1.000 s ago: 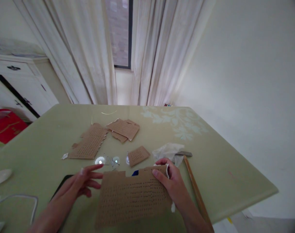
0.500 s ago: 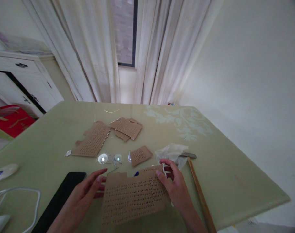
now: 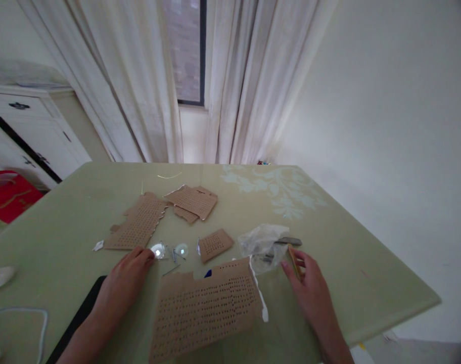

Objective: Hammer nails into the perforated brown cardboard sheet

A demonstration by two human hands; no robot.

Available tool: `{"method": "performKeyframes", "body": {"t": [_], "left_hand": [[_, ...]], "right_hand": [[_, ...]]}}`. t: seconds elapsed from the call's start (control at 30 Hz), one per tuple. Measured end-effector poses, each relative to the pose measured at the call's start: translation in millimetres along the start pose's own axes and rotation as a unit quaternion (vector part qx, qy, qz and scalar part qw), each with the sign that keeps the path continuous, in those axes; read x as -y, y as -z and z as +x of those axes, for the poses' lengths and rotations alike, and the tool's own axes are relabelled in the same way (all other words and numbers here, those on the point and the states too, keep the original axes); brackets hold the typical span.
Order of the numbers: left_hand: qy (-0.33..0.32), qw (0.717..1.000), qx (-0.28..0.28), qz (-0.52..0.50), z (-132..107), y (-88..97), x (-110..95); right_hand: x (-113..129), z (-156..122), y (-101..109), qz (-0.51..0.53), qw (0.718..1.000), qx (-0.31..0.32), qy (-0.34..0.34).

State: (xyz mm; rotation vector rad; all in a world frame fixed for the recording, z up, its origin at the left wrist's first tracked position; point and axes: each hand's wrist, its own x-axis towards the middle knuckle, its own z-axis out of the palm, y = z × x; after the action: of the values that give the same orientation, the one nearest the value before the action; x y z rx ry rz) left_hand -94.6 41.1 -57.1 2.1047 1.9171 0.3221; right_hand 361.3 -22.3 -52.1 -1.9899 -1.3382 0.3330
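My left hand [image 3: 126,275] reaches over a black phone-like slab [image 3: 79,318], its fingertips together beside small metal nails [image 3: 175,254] and a bright round spot; anything between the fingertips is hidden. My right hand [image 3: 310,283] closes around the wooden handle of a hammer [image 3: 293,260], just below its grey metal head, which lies by a crumpled clear plastic bag [image 3: 259,240]. Between my hands lies a large perforated brown cardboard piece [image 3: 208,303] with a torn white right edge. A smaller perforated cardboard piece [image 3: 217,244] rests just beyond it.
More perforated cardboard [image 3: 139,221] lies at the back left, with overlapping pieces [image 3: 194,199] beside it. A white cable [image 3: 44,323] and a white mouse-like object [image 3: 1,278] are at the left. The green table [image 3: 367,268] has a wall to its right.
Both hands have left the large cardboard piece. The left moved forward to the nails; the right moved right onto the hammer handle. The view shifted slightly.
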Motion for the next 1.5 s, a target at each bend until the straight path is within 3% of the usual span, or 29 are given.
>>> {"method": "performKeyframes", "body": {"t": [0.13, 0.3, 0.47, 0.57, 0.67, 0.87, 1.0, 1.1, 1.17, 1.3, 1.37, 1.43, 1.5], "left_hand": [[-0.004, 1.000, 0.015, 0.014, 4.0, 2.0, 2.3], [0.027, 0.999, 0.026, -0.024, 3.4, 15.0, 8.0], [0.048, 0.983, -0.081, -0.155, -13.2, 29.4, 2.3], [0.032, 0.957, -0.141, -0.251, -22.1, 34.7, -21.7], [-0.044, 0.932, -0.151, -0.328, -26.2, 41.3, -59.6], [-0.136, 0.899, -0.089, -0.407, -24.0, 46.2, -122.2], [-0.125, 0.865, -0.032, -0.486, -20.2, 34.6, -138.1], [-0.093, 0.847, -0.001, -0.523, -18.2, 23.9, -142.0], [-0.081, 0.851, -0.004, -0.518, -17.2, 18.6, -142.5], [-0.065, 0.880, 0.008, -0.471, -16.2, 13.5, -141.6], [-0.047, 0.894, 0.030, -0.445, -15.8, 12.6, -140.9], [-0.038, 0.910, 0.042, -0.412, -15.0, 12.2, -140.3], [-0.040, 0.921, 0.050, -0.384, -13.9, 11.7, -140.1]], "right_hand": [[-32.7, 5.5, 4.2, -0.064, 0.998, -0.009, -0.009], [-47.6, 7.0, -0.1, -0.104, 0.994, 0.023, -0.009], [-51.6, 12.3, 1.1, -0.111, 0.992, 0.052, -0.018], [-48.3, 17.1, 2.7, -0.111, 0.991, 0.067, -0.025], [-42.6, 21.7, 5.5, -0.109, 0.991, 0.069, -0.042], [-38.3, 20.2, 22.2, -0.035, 0.994, 0.050, -0.093], [-37.7, 7.5, 37.0, 0.036, 0.990, 0.021, -0.131], [-30.6, -7.0, 45.7, 0.092, 0.988, 0.004, -0.121], [-21.8, -18.1, 49.7, 0.168, 0.981, 0.022, -0.094], [2.2, -41.4, 51.5, 0.315, 0.931, 0.169, -0.071], [15.2, -51.6, 50.1, 0.309, 0.923, 0.213, -0.082], [27.9, -58.0, 48.9, 0.261, 0.931, 0.238, -0.091], [39.3, -59.3, 48.8, 0.193, 0.944, 0.260, -0.058]]}}
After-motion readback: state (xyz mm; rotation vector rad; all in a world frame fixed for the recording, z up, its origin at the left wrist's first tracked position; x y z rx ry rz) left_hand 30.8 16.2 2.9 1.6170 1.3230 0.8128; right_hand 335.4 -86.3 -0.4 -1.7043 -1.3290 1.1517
